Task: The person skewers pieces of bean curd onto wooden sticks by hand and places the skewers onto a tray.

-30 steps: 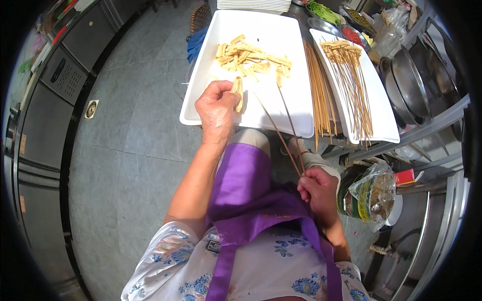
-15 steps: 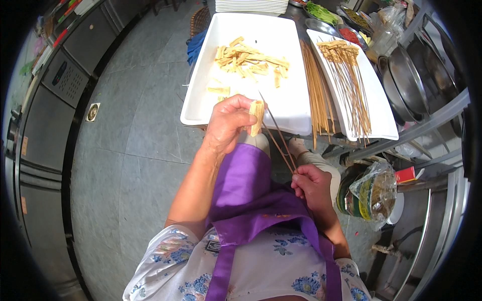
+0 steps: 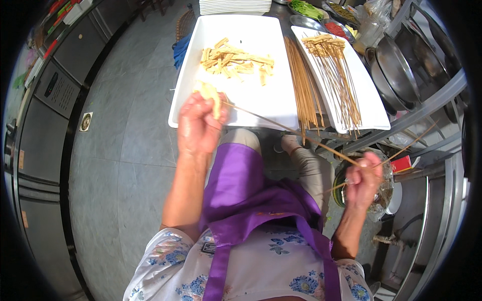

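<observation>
My left hand (image 3: 197, 125) is closed round a pale yellow piece of tofu skin (image 3: 211, 96) above the near left of a deep white tray (image 3: 273, 108). My right hand (image 3: 365, 178), out to the right and partly blurred, grips wooden skewers (image 3: 296, 131). One skewer reaches left across to the tofu skin by my left fingers; whether its tip has entered the piece I cannot tell. Another sticks out to the upper right. More tofu skin strips (image 3: 228, 60) lie heaped in the tray.
Right of the tray lies a row of bare skewers (image 3: 305, 85). A white platter (image 3: 372, 105) beside them bears skewered tofu skin (image 3: 324, 45). Metal bowls (image 3: 396, 65) stand on a rack at the right. A plastic-covered bucket (image 3: 341, 185) sits below my right hand.
My right hand has swung out to the right with the skewers, which now spread apart. My left hand has shifted left with the tofu skin, which is now tilted.
</observation>
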Demonstrator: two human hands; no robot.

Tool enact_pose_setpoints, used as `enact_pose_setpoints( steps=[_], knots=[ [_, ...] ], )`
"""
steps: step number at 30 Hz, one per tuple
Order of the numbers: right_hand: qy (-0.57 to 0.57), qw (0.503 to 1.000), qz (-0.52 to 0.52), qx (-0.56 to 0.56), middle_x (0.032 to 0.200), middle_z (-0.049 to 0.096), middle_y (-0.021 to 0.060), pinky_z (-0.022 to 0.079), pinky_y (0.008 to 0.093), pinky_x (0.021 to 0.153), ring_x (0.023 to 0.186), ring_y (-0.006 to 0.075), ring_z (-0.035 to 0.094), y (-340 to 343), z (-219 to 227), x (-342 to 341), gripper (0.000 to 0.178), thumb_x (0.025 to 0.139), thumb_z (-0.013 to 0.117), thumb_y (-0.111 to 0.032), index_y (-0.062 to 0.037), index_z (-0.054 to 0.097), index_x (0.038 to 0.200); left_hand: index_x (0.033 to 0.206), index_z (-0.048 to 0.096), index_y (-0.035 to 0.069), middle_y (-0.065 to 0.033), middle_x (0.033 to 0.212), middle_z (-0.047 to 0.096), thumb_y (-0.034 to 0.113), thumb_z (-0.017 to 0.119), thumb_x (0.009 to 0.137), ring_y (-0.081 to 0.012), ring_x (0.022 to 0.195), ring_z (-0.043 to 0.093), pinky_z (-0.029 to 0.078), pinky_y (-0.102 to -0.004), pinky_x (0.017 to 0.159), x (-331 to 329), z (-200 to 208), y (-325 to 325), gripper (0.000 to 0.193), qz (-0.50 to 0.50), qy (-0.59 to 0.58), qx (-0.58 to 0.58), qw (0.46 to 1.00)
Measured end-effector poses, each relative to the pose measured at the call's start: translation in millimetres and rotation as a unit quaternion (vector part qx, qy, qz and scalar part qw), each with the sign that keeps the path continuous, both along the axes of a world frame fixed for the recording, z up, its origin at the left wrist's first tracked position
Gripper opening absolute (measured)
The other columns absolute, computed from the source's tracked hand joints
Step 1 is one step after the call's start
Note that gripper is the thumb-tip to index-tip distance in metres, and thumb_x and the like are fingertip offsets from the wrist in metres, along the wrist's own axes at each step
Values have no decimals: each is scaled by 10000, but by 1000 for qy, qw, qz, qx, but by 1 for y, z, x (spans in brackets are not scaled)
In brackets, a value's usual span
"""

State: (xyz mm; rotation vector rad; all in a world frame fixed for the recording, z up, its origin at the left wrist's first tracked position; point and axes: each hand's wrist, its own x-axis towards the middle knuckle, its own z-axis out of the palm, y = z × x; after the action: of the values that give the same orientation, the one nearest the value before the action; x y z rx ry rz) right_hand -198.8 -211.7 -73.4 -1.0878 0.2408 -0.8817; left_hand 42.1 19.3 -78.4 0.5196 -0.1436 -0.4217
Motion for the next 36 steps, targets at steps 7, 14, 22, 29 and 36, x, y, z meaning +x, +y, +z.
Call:
enact_pose_setpoints(
  steps=[7,14,22,29,36],
  knots=[
    [97,983,151,43,806,571,151,360,209,443,491,101,444,66,1,40,210,719,489,79,57,539,922,847,518,-38,-183,790,575,-40,481,714,-248,575,539,462,-334,522,-44,-12,-39,139,-121,-8,62,991],
    [11,999,47,-1,866,561,166,420,252,485,538,153,489,38,6,33,139,732,446,79,42,535,832,830,510,-33,-198,789,581,-53,474,708,-245,556,546,461,-330,501,-48,-14,-39,129,-179,6,135,975],
    [-29,989,100,-107,881,572,180,523,431,685,686,264,600,24,24,17,37,725,496,57,32,516,706,869,506,-26,-183,724,586,-22,504,712,-223,496,563,479,-284,449,-33,-17,-27,157,-126,10,166,978],
    [163,957,240,-8,634,550,117,437,272,438,471,172,526,57,-5,23,53,718,524,55,41,541,765,891,499,-36,-169,717,583,-32,497,703,-219,497,561,469,-275,444,-28,-11,-23,188,-74,2,194,978],
    [341,913,172,-140,578,549,64,341,188,397,411,65,436,83,-15,41,87,768,520,0,61,577,789,850,495,-56,-150,715,574,-85,487,685,-185,490,541,452,-255,437,-19,-4,-17,167,0,-15,213,977]
  ],
)
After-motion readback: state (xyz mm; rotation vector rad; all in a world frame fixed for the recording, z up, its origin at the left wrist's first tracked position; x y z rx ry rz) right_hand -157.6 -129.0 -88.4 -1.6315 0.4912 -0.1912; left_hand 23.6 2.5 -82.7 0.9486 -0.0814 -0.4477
